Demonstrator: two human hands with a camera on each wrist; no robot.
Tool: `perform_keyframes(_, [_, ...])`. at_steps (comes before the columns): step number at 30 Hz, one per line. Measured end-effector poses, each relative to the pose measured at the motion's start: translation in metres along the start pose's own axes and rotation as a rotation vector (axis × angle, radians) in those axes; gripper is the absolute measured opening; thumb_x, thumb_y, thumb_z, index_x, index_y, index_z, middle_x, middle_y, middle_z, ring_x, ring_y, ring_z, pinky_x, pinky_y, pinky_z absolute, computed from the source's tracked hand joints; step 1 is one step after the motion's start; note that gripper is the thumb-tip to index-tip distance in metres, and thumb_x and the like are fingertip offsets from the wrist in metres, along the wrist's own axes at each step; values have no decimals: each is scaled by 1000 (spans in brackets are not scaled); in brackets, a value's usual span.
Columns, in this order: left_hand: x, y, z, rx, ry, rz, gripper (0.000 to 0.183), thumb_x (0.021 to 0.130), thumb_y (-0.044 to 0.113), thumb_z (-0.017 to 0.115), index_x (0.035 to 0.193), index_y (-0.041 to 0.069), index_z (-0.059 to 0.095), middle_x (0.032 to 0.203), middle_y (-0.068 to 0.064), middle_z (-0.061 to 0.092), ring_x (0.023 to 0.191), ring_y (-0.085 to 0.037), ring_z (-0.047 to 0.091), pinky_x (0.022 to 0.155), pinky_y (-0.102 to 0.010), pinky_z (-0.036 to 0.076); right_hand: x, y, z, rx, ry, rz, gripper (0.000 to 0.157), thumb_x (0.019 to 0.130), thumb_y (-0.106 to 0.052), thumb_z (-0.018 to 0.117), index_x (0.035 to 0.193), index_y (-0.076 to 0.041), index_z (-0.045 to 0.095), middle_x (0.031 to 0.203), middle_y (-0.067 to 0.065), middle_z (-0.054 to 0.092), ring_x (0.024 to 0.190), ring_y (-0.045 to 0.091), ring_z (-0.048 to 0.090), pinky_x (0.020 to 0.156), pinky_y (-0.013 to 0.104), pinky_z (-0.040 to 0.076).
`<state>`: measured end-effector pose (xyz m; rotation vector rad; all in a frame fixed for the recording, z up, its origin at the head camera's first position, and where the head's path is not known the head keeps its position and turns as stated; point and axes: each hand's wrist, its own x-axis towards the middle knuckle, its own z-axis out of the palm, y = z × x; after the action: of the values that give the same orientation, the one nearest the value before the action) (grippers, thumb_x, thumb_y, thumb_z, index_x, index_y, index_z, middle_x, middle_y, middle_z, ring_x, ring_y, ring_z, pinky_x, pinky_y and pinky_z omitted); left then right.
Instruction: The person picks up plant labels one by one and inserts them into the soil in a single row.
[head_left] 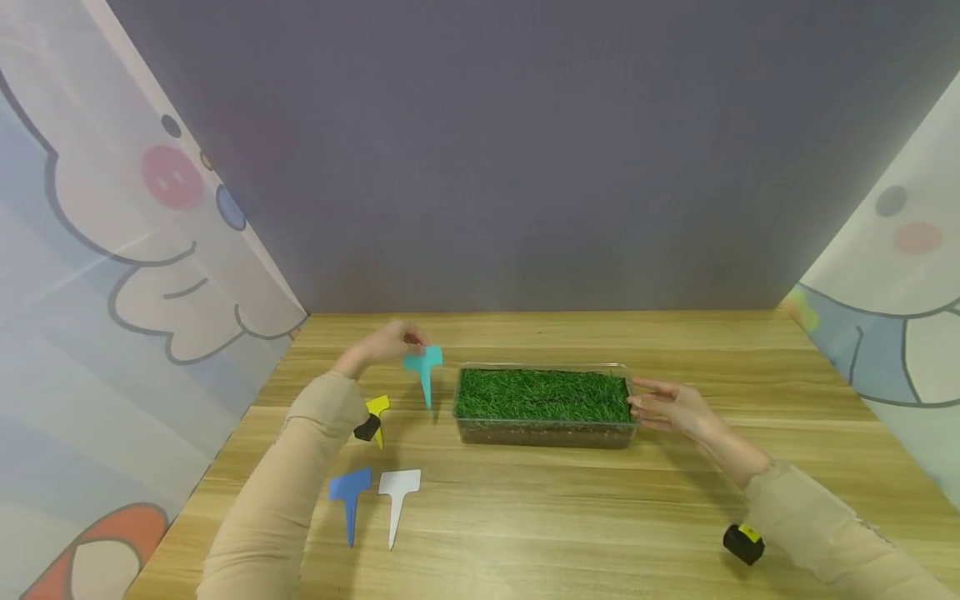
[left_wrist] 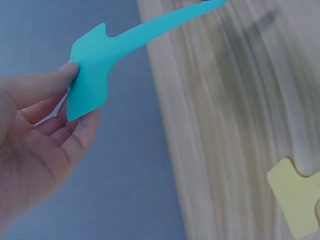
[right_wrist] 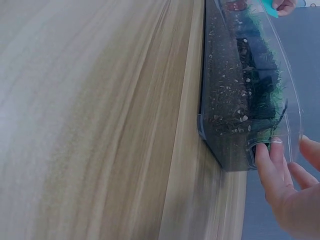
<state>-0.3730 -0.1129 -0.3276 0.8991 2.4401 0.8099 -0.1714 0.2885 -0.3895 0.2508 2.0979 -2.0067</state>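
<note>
Marker in turquoise (head_left: pixel 426 360), T-shaped, pinched at the broad head between thumb and fingertips of the left hand (head_left: pixel 386 342), narrow stem aimed toward six o'clock in the head view, tip off the wooden table (head_left: pixel 555 525) and apart from its shadow in the left wrist view. Near it at three o'clock, clear planter (head_left: pixel 547 422), flat on the table, long sides running from nine to three, dark soil (right_wrist: pixel 220 100) inside under a layer of green grass (head_left: pixel 546 396). At the planter's three o'clock end, right hand (head_left: pixel 678 408), fingertips touching the end wall near the rim, fingers slightly apart; clamped on the wall or merely resting against it, cannot tell. On the table at the planter's nine o'clock, yellow marker (head_left: pixel 379 405), partly covered by a black block (head_left: pixel 367 427). Toward eight o'clock from the planter, white marker (head_left: pixel 400 481) and, farther out, blue marker (head_left: pixel 350 482), side by side, heads toward twelve, points toward six. At four o'clock from the planter, second black block (head_left: pixel 742 544) with a yellow patch, just beside the right sleeve (head_left: pixel 817 525). Beyond the table at twelve, plain grey wall (head_left: pixel 480 158); at ten and two, panels with cartoon prints (head_left: pixel 97 308).
</note>
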Motion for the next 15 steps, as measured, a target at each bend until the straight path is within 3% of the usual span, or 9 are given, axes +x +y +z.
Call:
perform_keyframes(9, [-1,9,-7,-7,69,5,22,88,7,52,104,-7,59,98,-17,60,85,-24,57,72,-33,48,0,-1,0,-5,5,3,60,88,-9,52,135,8,18,120,24,49,92,15,61,82,30,47])
perform_keyframes(15, [-2,25,-8,-3,112,10,19,88,8,53,102,-3,60,94,-13,59,80,-20,54,66,-29,45,-2,-1,1,6,6,5,60,89,-9,52,135,9,18,116,20,54,90,14,61,82,30,48])
